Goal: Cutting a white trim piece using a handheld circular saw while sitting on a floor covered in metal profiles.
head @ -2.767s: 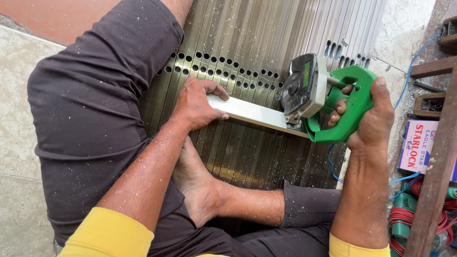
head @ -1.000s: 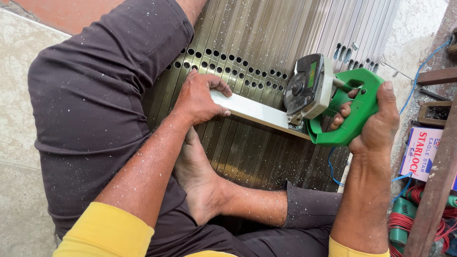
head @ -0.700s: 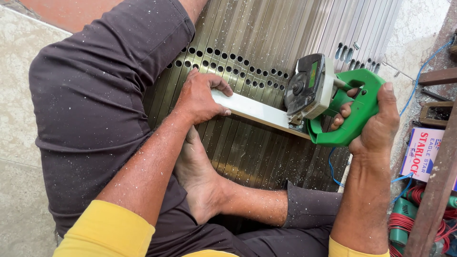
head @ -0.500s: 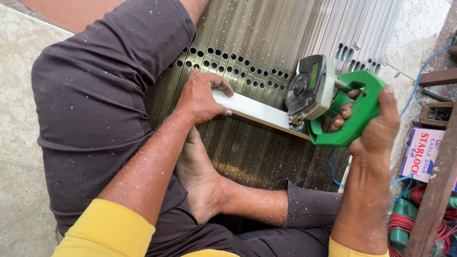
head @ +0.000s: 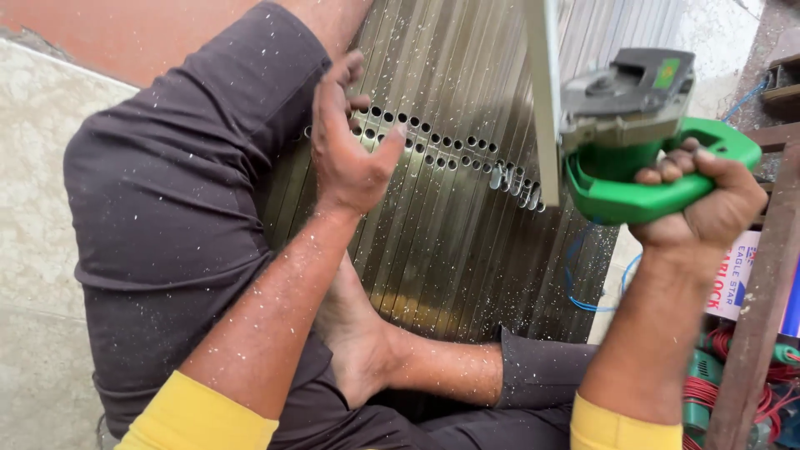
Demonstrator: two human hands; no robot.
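Power tool lifted over a bundle of metal strips

The right hand (head: 708, 208) grips the green handle of the power tool (head: 642, 133), raised above the perforated metal strips (head: 450, 208). The left hand (head: 346, 137) rests half open on the strips, fingers loosely curled, holding nothing. A pale bar (head: 543, 92) stands against the tool.

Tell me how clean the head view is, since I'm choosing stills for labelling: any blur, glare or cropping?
Head view: daylight, even and soft; warm glare low on the ribbed metal sheets; the left hand is slightly motion-smeared; the right hand and green power tool are sharp; the pale strip is cut off at the top edge.
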